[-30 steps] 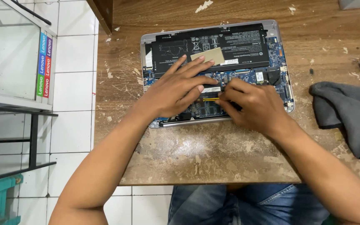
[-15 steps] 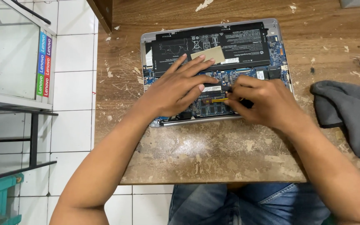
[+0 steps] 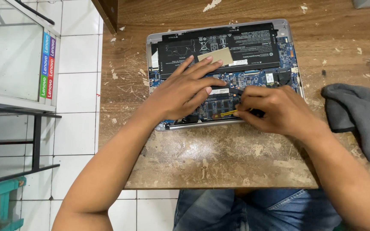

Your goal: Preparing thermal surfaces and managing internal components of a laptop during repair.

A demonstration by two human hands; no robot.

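A worn, paint-flecked wooden surface carries an opened silver laptop, bottom cover off, black battery and blue circuit board exposed. The left hand lies flat and spread on the board, holding nothing. Just to its right, the right hand has its grip pinched on a thin yellow-tipped tool, whose long axis runs leftward toward the left hand's palm.

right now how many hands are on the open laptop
2. The left hand lies flat across the laptop board, fingers reaching the black battery. The right hand is at the lower board edge, pinching a thin yellow piece.
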